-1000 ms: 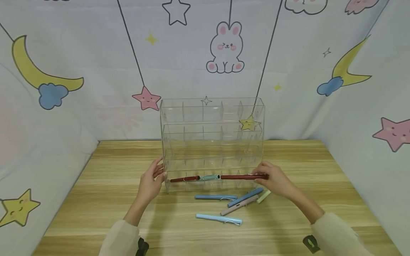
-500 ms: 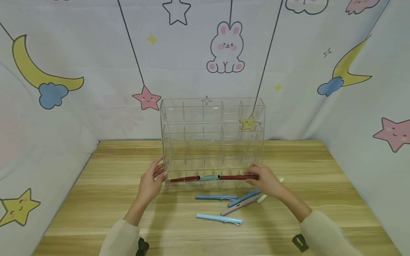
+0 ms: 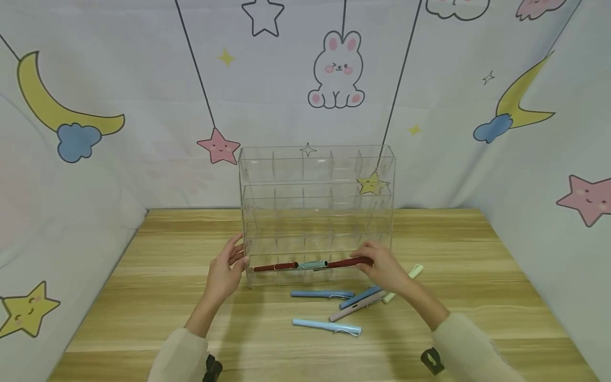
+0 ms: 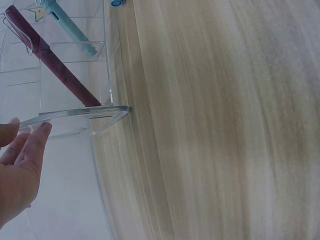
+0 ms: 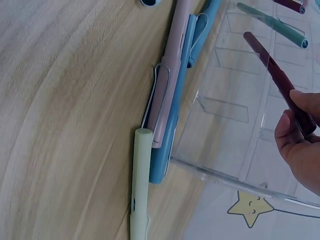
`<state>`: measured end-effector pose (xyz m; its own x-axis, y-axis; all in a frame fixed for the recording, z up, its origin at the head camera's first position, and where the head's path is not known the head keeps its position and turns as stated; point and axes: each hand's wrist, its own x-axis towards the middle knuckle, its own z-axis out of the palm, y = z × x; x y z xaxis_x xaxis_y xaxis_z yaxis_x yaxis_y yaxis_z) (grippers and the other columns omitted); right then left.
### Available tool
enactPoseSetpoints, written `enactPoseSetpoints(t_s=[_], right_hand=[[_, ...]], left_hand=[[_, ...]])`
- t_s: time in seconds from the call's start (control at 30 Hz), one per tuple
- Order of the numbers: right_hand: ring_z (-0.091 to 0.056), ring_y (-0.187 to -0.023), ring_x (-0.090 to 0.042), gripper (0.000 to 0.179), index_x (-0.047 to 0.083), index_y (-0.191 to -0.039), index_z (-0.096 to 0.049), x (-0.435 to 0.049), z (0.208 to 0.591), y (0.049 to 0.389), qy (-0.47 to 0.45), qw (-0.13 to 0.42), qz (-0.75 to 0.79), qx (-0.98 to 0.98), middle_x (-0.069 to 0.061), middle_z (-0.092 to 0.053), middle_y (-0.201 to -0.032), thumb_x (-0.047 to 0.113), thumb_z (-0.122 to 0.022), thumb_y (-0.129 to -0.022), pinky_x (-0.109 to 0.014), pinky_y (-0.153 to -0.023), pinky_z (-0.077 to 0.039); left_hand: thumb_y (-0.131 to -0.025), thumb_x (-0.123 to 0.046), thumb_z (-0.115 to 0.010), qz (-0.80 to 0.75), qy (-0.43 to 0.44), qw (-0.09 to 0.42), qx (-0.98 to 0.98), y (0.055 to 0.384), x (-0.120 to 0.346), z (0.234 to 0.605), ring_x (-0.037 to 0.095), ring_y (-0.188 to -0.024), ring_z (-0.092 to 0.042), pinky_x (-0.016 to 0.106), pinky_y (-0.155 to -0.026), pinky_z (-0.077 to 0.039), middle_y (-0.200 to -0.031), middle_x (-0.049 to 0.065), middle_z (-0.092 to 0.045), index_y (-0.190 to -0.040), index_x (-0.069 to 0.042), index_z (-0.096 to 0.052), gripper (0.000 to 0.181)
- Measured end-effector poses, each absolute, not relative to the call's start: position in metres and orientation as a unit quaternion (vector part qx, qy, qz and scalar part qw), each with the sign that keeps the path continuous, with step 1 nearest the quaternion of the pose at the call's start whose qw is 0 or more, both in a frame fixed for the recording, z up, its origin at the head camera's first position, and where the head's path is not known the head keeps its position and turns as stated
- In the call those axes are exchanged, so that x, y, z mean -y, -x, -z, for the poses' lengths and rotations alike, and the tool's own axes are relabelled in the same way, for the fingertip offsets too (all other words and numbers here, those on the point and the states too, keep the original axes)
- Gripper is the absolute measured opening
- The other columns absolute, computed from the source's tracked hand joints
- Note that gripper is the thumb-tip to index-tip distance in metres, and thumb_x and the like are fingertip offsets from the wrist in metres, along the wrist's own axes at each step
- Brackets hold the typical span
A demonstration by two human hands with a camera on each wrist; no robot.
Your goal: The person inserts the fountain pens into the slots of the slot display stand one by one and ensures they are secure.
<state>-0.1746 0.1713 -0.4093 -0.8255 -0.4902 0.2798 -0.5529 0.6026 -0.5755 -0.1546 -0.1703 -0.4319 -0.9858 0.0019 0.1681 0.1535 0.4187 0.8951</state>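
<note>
My left hand (image 3: 223,273) holds the left side panel of a clear acrylic rack (image 4: 75,114), thumb at its front edge and fingers against the outer face. A dark red pen (image 3: 275,267) and a teal pen (image 3: 312,265) lie slanted in the lowest tier. My right hand (image 3: 384,268) pinches another dark red pen (image 5: 280,82) near one end, between thumb and fingers. That pen is in front of the lowest tier's right half, its free end pointing left toward the teal pen. In the head view the fingers hide its right end.
On the wooden table (image 3: 167,297) before the rack lie a blue pen (image 3: 320,294), a second blue pen (image 3: 355,298), a pinkish-grey pen (image 3: 350,310), a pale green pen (image 3: 416,271) and a light blue pen (image 3: 324,325). A printed cloth (image 3: 286,106) hangs behind.
My right hand has moved left along the rack's front with the dark red pen, which now tilts, its left end lower. My left hand and the rack have stayed put.
</note>
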Motion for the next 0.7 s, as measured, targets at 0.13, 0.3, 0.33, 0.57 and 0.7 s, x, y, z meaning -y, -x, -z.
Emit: enactPoseSetpoints(t_s=[0.13,0.3,0.33,0.57,0.7], right_hand=[[-0.050,-0.077,-0.018,0.021,-0.003,-0.097,-0.067,-0.165,0.411,0.174,-0.290,0.042,-0.345,0.892,-0.007,-0.058,-0.090,-0.008,-0.067,-0.076,-0.023,-0.059,-0.047],[-0.050,-0.072,-0.015,0.021,-0.005,-0.098,-0.066,-0.159,0.414,0.172,-0.292,0.032,-0.357,0.887,-0.008,-0.056,-0.089,-0.009,-0.066,-0.077,-0.021,-0.057,-0.047],[-0.049,-0.071,-0.014,0.022,-0.005,-0.098,-0.065,-0.159,0.415,0.172,-0.294,0.032,-0.358,0.886,-0.009,-0.056,-0.089,-0.009,-0.066,-0.077,-0.021,-0.057,-0.047],[-0.048,-0.071,-0.013,0.022,-0.005,-0.098,-0.065,-0.154,0.420,0.172,-0.295,0.038,-0.356,0.886,-0.008,-0.055,-0.090,-0.009,-0.066,-0.077,-0.020,-0.057,-0.046],[-0.049,-0.073,-0.014,0.023,-0.006,-0.100,-0.064,-0.151,0.420,0.172,-0.297,0.027,-0.363,0.882,-0.009,-0.055,-0.091,-0.011,-0.064,-0.078,-0.020,-0.059,-0.047]], left_hand=[[-0.089,0.006,-0.053,0.533,0.045,0.072,0.842,0.155,0.170,0.433,0.039,-0.109,-0.053,0.035,-0.082,-0.053,-0.122,0.029,-0.051,-0.139,-0.003,-0.034,0.054],[-0.088,0.008,-0.054,0.528,0.047,0.076,0.844,0.156,0.171,0.434,0.039,-0.108,-0.053,0.036,-0.082,-0.053,-0.121,0.029,-0.051,-0.138,-0.003,-0.035,0.055],[-0.088,0.008,-0.054,0.528,0.047,0.077,0.844,0.156,0.171,0.435,0.039,-0.108,-0.053,0.036,-0.082,-0.053,-0.121,0.029,-0.052,-0.138,-0.003,-0.035,0.055],[-0.088,0.007,-0.054,0.525,0.048,0.077,0.846,0.155,0.171,0.435,0.039,-0.108,-0.053,0.036,-0.081,-0.053,-0.122,0.028,-0.051,-0.138,-0.003,-0.034,0.055],[-0.088,0.007,-0.054,0.524,0.047,0.073,0.847,0.156,0.172,0.436,0.039,-0.109,-0.053,0.037,-0.082,-0.053,-0.122,0.028,-0.051,-0.138,-0.003,-0.034,0.055]])
